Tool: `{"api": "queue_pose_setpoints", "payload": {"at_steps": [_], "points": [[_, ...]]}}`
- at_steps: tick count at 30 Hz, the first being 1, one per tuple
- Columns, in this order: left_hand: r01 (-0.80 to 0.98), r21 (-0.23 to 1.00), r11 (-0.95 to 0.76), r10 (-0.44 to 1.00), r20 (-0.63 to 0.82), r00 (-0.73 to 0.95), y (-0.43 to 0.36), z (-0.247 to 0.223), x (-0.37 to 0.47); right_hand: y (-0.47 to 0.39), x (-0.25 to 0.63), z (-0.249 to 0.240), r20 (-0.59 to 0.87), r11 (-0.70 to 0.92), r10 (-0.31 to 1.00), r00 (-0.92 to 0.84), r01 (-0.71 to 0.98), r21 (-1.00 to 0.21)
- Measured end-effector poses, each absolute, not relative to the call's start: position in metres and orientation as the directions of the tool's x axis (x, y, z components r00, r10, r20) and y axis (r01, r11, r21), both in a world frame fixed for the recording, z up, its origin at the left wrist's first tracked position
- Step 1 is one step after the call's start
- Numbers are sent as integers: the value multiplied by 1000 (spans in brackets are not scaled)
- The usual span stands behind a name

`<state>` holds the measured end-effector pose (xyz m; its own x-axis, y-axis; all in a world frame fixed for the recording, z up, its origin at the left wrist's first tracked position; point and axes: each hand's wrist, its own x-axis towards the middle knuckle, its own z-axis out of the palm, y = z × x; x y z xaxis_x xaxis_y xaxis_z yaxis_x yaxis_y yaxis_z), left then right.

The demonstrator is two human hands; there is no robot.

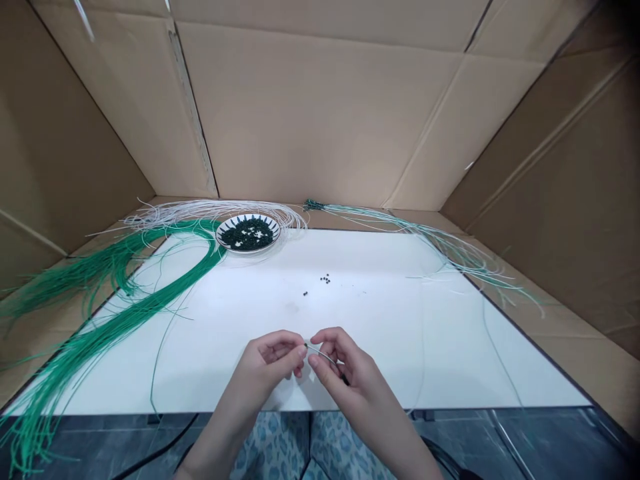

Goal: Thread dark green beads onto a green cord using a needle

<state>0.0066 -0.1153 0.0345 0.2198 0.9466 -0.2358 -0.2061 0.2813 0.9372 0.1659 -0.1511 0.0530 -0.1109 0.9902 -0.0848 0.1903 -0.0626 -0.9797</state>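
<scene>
Near the front edge of the white table, my left hand [267, 363] pinches a tiny dark bead [306, 345] between thumb and forefinger. A thin pale cord [321, 353] runs from the bead across to my right hand [350, 370], whose fingers curl around it. Something small and dark [345, 379] shows at the right palm, too small to name. Whether the cord goes through the bead I cannot tell. A few loose dark beads [325, 279] lie on the table ahead of my hands, with a couple of beads [305, 293] slightly nearer.
At the back left, a striped dish [220, 235] holds many dark beads. Long green cords [165, 293] spread over the left side, with white cords [210, 208] behind. A bundle of pale green cords [435, 237] trails along the right edge. Cardboard walls [320, 120] enclose the white table [380, 307].
</scene>
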Motion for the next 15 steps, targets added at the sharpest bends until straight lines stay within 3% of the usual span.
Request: {"api": "queue_pose_setpoints", "payload": {"at_steps": [10,15], "points": [[-277,897,346,928,-282,244,-123,42,6,-156,158,60,6,14,999,-38,230,-973],[-357,845,398,908,-308,283,-129,47,5,-164,156,66,197,184,980,23,266,-946]]}}
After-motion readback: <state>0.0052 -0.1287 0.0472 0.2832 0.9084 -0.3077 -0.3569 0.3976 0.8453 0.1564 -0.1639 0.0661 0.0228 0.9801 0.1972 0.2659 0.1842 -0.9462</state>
